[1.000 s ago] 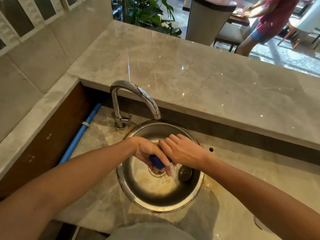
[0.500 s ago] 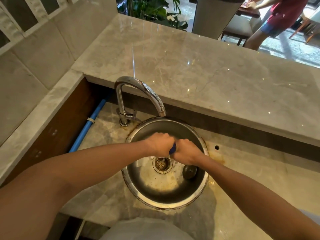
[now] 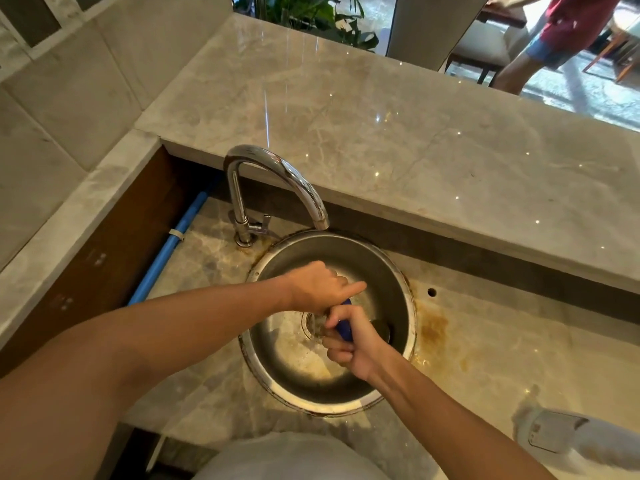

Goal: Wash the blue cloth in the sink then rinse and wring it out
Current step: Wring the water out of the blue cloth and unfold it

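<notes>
The blue cloth (image 3: 344,325) is twisted into a tight roll over the round steel sink (image 3: 410,327), only a short strip showing between my fists. My left hand (image 3: 320,287) grips its upper end, index finger sticking out to the right. My right hand (image 3: 353,344) grips its lower end, just above the drain (image 3: 313,323). The chrome tap (image 3: 284,178) arches over the sink's back rim; no water stream is visible from its spout.
A raised marble counter (image 3: 398,133) runs behind the sink. A blue pipe (image 3: 166,251) lies along the left recess. A white object (image 3: 568,434) sits on the low counter at the right. A person stands far back at the upper right.
My hands went from side by side to one above the other: the left rose toward the tap, the right dropped nearer me. The cloth between them turned more upright.
</notes>
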